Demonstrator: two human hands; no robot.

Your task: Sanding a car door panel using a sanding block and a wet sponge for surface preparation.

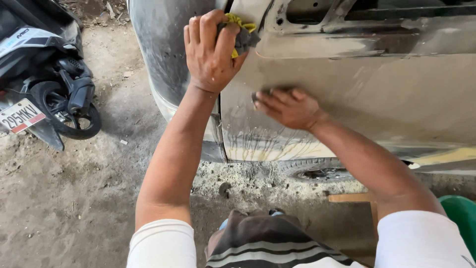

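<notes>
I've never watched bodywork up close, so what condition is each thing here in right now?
Car door panel: bare, dull, wet streaks running down its lower edge.
Left hand: clenched on a grey and yellow cloth against the panel.
Right hand: flat on the panel, blurred.
Scooter: parked on the dirt.
Green tub: partly visible.

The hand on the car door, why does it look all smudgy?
In the head view, the right hand is blurred, fingertips smeared against the grey car door; the left hand, squeezing a cloth, is sharp; even daylight, soft shadow under the car.
</notes>
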